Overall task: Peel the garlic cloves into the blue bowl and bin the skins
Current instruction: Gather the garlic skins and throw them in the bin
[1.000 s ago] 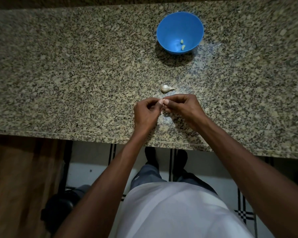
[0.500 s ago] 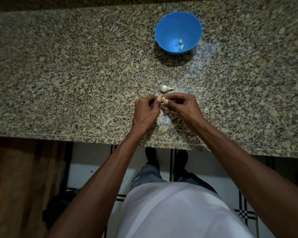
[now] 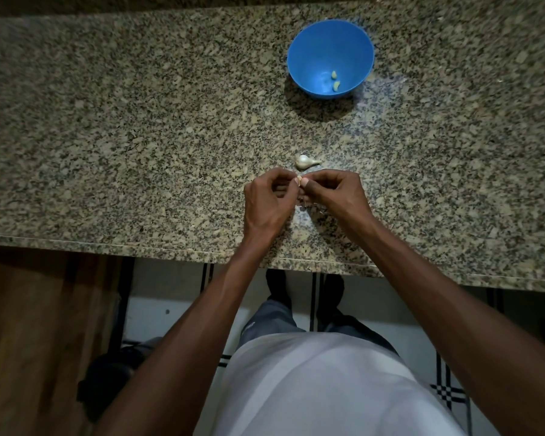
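A blue bowl [image 3: 309,45] stands at the back of the granite counter, with two peeled garlic cloves [image 3: 334,80] lying in its bottom. An unpeeled clove [image 3: 303,161] with a papery tail lies on the counter just beyond my fingers. My left hand [image 3: 266,202] and my right hand [image 3: 337,193] meet fingertip to fingertip, both pinching one small garlic clove [image 3: 300,179], of which only a pale sliver shows. Small bits of skin [image 3: 309,209] seem to lie on the counter under my hands.
The granite counter [image 3: 139,136] stretches wide to the left and right, its front edge [image 3: 139,245] close below my wrists. A dark round object [image 3: 107,382], perhaps a bin, sits on the tiled floor at lower left beside a wooden panel [image 3: 29,341].
My hands have stayed together over the same spot. The fingers have shifted slightly on the clove, and a bit more of its pale flesh shows now.
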